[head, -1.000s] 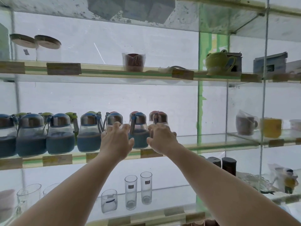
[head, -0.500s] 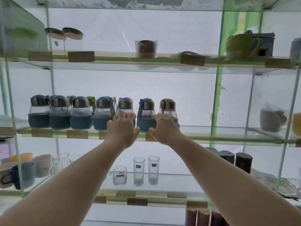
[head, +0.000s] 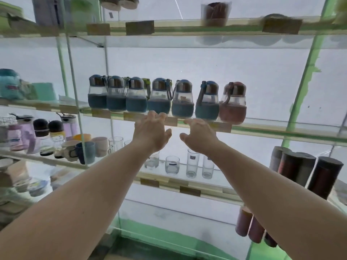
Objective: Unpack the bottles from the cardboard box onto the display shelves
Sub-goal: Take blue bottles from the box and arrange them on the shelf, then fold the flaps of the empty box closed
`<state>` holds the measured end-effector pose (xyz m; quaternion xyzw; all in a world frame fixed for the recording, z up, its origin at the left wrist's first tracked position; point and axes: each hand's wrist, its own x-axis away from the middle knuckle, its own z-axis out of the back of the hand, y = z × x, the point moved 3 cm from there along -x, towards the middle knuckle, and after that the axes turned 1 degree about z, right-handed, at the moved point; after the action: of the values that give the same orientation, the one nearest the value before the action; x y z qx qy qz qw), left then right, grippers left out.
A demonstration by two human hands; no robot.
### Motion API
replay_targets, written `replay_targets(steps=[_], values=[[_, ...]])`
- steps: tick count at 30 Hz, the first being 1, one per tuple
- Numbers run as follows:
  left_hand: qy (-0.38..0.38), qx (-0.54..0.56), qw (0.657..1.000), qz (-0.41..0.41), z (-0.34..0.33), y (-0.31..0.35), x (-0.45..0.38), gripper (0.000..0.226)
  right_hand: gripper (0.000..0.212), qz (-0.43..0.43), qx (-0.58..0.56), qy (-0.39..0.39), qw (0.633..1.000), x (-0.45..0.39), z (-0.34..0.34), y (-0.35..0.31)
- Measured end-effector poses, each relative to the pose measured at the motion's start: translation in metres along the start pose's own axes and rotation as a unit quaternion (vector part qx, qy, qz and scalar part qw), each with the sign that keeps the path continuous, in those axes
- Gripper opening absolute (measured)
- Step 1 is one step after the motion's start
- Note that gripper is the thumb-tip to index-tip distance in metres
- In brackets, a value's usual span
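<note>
Several small glass bottles with blue sleeves stand in a row on the middle glass shelf, with a pink-sleeved bottle at the right end. My left hand and my right hand hover just below and in front of the shelf's front edge, both with relaxed fingers and holding nothing. Neither hand touches a bottle. The cardboard box is out of view.
Drinking glasses stand on the lower shelf under my hands. Dark flasks sit at the lower right, mugs and bottles on the left shelves. Jars rest on the top shelf.
Both hands have pulled back and down from the bottles they were touching. The view has dropped and shifted, so the shelves now appear higher.
</note>
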<state>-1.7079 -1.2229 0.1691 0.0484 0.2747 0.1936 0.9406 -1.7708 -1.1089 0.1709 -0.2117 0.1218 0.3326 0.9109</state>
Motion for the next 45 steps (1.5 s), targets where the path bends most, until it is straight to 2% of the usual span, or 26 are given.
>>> replay_targets(steps=[7, 15, 21, 33, 45], values=[[-0.059, -0.007, 0.998, 0.022, -0.029, -0.074, 0.028, 0.048, 0.051, -0.003, -0.028, -0.053, 0.998, 0.003, -0.075, -0.048], [-0.152, 0.001, 0.988, 0.011, -0.069, -0.162, 0.054, 0.049, 0.053, -0.067, -0.060, -0.124, 0.988, 0.014, -0.174, -0.099], [-0.196, 0.012, 0.980, -0.010, -0.098, -0.200, 0.069, 0.047, 0.053, -0.099, -0.060, -0.160, 0.980, 0.025, -0.225, -0.119], [-0.289, 0.006, 0.957, 0.006, -0.163, -0.239, 0.109, 0.047, 0.050, -0.149, -0.086, -0.242, 0.955, 0.062, -0.305, -0.117], [-0.360, 0.000, 0.931, 0.063, -0.219, -0.239, 0.169, 0.048, 0.051, -0.178, -0.124, -0.309, 0.926, 0.109, -0.366, -0.091]])
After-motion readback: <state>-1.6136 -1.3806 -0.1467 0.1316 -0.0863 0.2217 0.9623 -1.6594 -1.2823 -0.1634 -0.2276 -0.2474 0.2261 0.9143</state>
